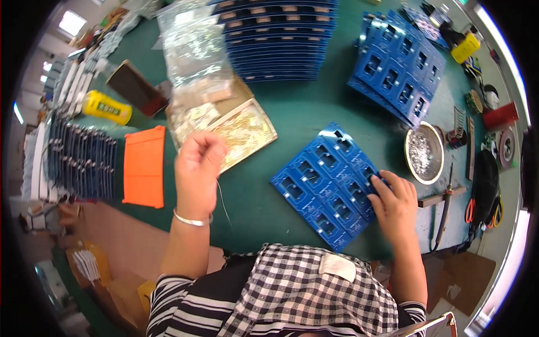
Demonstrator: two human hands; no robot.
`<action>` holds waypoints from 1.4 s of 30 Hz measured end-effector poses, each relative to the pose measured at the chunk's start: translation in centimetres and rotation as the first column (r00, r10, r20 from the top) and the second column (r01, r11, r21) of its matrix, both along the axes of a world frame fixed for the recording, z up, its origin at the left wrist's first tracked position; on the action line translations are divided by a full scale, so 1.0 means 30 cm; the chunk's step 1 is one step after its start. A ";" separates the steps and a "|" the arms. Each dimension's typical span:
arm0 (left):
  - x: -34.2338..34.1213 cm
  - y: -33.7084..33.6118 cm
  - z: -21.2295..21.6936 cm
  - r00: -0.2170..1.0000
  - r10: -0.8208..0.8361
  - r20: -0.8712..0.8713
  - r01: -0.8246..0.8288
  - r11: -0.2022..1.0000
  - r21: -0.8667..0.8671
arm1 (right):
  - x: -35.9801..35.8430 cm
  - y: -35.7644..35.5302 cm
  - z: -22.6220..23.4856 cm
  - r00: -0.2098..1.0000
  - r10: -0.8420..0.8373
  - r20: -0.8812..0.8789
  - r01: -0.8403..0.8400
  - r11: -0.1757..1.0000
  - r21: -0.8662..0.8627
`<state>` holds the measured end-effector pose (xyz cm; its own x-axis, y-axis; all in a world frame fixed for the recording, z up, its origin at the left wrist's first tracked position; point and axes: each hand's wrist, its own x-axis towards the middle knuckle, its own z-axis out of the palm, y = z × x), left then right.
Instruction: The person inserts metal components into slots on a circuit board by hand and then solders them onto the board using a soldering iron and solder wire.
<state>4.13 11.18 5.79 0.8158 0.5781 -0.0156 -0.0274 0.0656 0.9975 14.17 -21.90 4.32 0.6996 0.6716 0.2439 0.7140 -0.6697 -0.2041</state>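
Note:
My left hand point(199, 163) is raised beside a shallow box point(255, 143) of thin, gold-coloured pieces. Its thumb and fingers are pinched together, and a thin silvery wire point(222, 199) hangs below them. What sits right between the fingertips is too small to make out. A blue panel of circuit boards point(325, 194) with dark rectangular cut-outs lies at an angle on the green table. At the panel's right edge rests my right hand point(396, 202), its fingers apart and touching the boards.
Behind stands a tall stack of blue panels point(275, 56), with more panels point(393, 67) at far right. A bowl of small metal bits point(425, 154) and a soldering iron point(447, 205) are at right. Left are an orange tray point(144, 167), upright boards point(81, 157) and a yellow bottle point(106, 108).

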 end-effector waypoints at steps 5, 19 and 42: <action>0.056 0.150 -0.040 0.998 0.054 0.018 -0.057 0.971 0.233 | -0.059 -0.145 -0.055 0.946 -0.156 -0.283 0.289 0.800 0.525; 0.123 -0.090 -0.048 0.976 -0.143 -0.165 0.210 0.405 0.890 | -0.140 -0.388 -0.152 0.597 0.480 -0.643 0.792 -0.478 0.379; 0.271 -0.455 -0.040 0.651 -0.683 -0.333 0.602 0.196 0.774 | -0.094 -0.338 -0.103 0.934 0.098 -0.343 0.349 -0.450 0.822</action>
<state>12.26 -2.46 4.60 0.8858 -0.4327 0.1680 -0.4407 -0.6706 0.5967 11.34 -32.04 1.23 0.8698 -0.4505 0.2011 0.4485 0.5523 -0.7027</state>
